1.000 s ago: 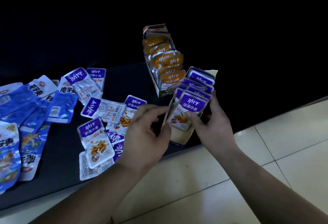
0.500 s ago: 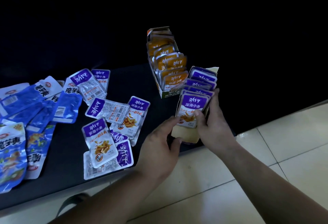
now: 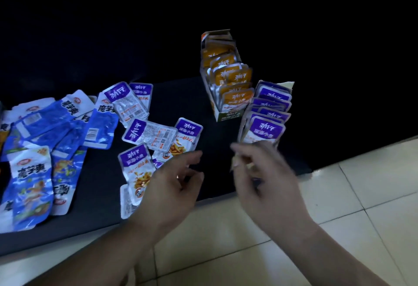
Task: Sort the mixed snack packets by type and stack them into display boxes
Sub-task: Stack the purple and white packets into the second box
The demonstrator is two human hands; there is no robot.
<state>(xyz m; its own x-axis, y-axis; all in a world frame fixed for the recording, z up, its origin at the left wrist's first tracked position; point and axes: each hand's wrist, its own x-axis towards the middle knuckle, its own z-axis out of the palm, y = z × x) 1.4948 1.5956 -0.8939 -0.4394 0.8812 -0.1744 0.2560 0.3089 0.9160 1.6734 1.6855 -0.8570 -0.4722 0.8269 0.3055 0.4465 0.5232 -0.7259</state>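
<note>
Dark tabletop edge: purple box may be toppled off by blurred right hand, grip not discernible; left hand is held loose, empty.

Two boxes are set at the table's right end, rear box behind and left of front box. Upright packets are ranked in each. Small packets are scattered mid-table; large packets are heaped at left. Right hand, blurred, is seen just before the front box, possibly touching it.
</note>
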